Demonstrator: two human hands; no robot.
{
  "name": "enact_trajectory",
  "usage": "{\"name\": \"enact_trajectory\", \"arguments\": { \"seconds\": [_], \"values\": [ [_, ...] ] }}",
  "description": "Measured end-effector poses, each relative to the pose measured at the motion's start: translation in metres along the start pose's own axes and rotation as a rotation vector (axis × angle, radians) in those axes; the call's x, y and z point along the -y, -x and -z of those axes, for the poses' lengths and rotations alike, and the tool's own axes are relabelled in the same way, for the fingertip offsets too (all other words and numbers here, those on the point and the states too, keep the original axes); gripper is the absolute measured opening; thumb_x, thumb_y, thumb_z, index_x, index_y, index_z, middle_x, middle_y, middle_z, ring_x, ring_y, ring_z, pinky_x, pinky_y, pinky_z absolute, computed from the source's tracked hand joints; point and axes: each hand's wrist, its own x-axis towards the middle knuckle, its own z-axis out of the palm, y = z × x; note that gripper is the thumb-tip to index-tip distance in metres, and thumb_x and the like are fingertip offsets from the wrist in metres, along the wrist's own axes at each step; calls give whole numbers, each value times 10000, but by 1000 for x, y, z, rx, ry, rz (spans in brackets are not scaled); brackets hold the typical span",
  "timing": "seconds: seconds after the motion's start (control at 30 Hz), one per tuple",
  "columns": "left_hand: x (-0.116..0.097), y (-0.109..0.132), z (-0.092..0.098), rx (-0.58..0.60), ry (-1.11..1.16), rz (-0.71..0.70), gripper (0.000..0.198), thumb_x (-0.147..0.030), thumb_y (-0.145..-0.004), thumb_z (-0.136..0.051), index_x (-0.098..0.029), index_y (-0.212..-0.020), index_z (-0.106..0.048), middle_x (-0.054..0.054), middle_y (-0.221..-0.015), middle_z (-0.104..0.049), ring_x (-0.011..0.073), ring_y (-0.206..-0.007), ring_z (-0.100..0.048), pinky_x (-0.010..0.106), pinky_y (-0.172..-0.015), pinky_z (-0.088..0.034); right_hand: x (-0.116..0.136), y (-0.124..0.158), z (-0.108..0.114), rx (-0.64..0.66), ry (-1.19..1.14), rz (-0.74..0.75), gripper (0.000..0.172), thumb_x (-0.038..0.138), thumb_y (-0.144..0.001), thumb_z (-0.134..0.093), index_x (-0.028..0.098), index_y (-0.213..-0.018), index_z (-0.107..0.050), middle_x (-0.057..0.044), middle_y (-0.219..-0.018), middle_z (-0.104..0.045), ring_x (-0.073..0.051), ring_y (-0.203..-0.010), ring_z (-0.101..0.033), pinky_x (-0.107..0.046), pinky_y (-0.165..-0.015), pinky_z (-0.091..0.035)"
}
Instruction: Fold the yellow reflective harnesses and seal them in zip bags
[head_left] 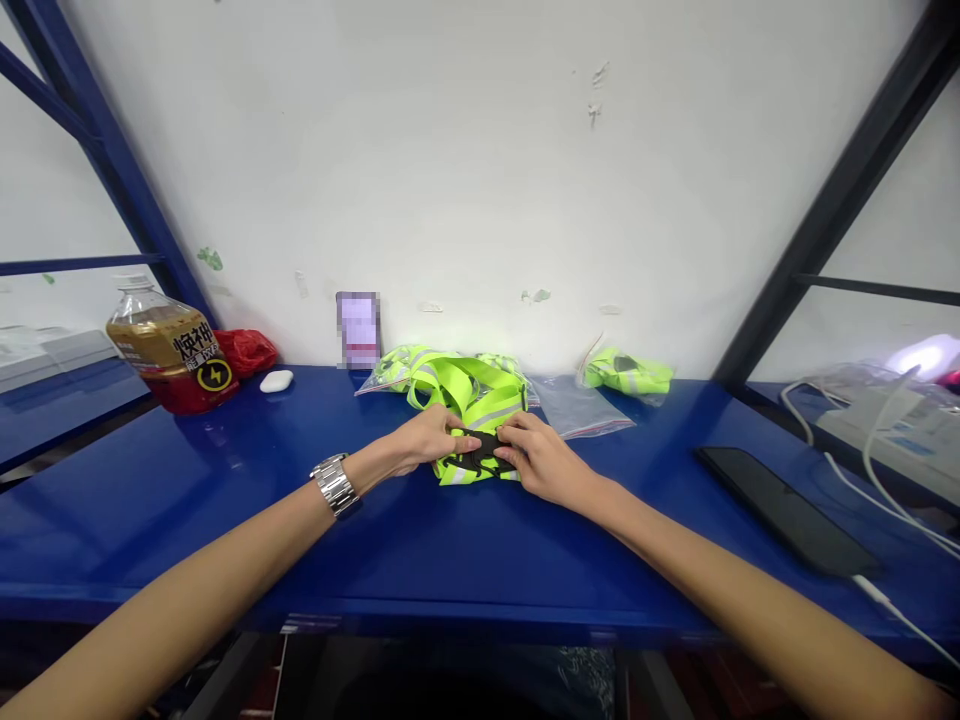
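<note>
Over the blue table [420,560], left hand [429,438] and right hand [546,462] pinch a black piece [486,453] — partly covered — on neon straps [480,388].

Bright wall [480,180], glare — far right, stretched edges, pixelated screen [358,330]

A scuffed white wall [480,180] stands behind the glossy blue table [525,560] — blue post [139,200] at left, dark post [841,200] at right.

Item: drink bottle [169,350], left of the white case [276,381]. On its label [193,343] I read "焕神"; below, a yellow-ringed lightning-bolt sign [215,375]. Phone screen [360,328], right of the case: pixelated, illegible to me.
</note>
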Motion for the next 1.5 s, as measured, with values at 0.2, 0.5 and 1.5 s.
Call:
{"name": "enact_trajectory", "arguments": {
  "seconds": [0.2,0.5,1.5],
  "values": [
    [3,-3,-2,7,6,82,538,-563,-665,-718,-114,-945,-621,-40,-581,-452,96,-491,-411,204,-412,-300,5,5,11,100,57,36,330,445,-945,-479,153,-1053,-588,-119,-1023,-556,-240,-958,-537,-386,-820,-465],
    [2,3,-8,-174,-375,-155,297,-442,-819,-610,-188,-971,-587,-44,-582,-484,128,-517,-457,220,-481,-309,4,-1,12,198,153,57,356,472,-893,-553,153,-1047,-592,-109,-1001,-559,-230,-882,-539,-362,-730,-445],
    [39,25,4,-170,-585,-638,247,-250,-878,-567,-176,-1114,-560,76,-1043,-663,203,-897,-639,282,-779,-468,-12,-2,4,51,141,197,229,293,-962,-467,167,-1148,-507,-123,-1008,-567,-246,-935,-553,-354,-774,-468]
  ]
}}
